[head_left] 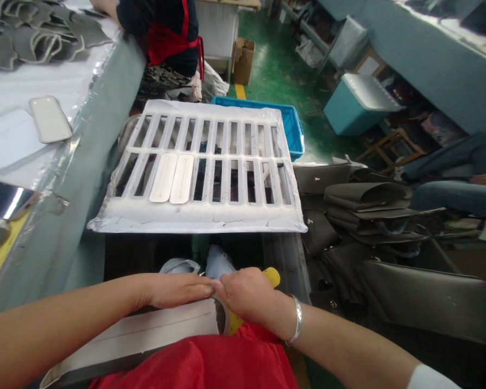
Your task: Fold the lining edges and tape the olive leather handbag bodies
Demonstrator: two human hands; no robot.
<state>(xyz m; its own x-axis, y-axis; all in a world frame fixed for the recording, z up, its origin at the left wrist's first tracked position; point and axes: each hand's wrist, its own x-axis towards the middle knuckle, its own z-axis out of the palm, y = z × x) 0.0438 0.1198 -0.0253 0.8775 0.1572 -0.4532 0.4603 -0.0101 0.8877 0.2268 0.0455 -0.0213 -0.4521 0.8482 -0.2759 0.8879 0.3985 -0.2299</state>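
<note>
My left hand (178, 289) lies with fingers stretched out along the top of a curved bag piece (157, 329), pale inside with a dark edge, that rests over my lap. My right hand (249, 294) is closed around a yellow handle (272, 276), which sticks out past the knuckles; more yellow shows below the fist, but the tool's kind is hidden. The two hands touch at the fingertips, by the curled end of the bag piece. Beyond them a white slatted rack (222, 213) carries two white oblong pieces (172, 178) side by side.
To the left runs a workbench (85, 102) with dark cut pieces (44, 40) and a white oblong plate (49, 119). Dark bags (425, 297) are piled on the right. A blue crate (294, 129) stands behind the rack. A person in a red apron (168, 40) is at the bench.
</note>
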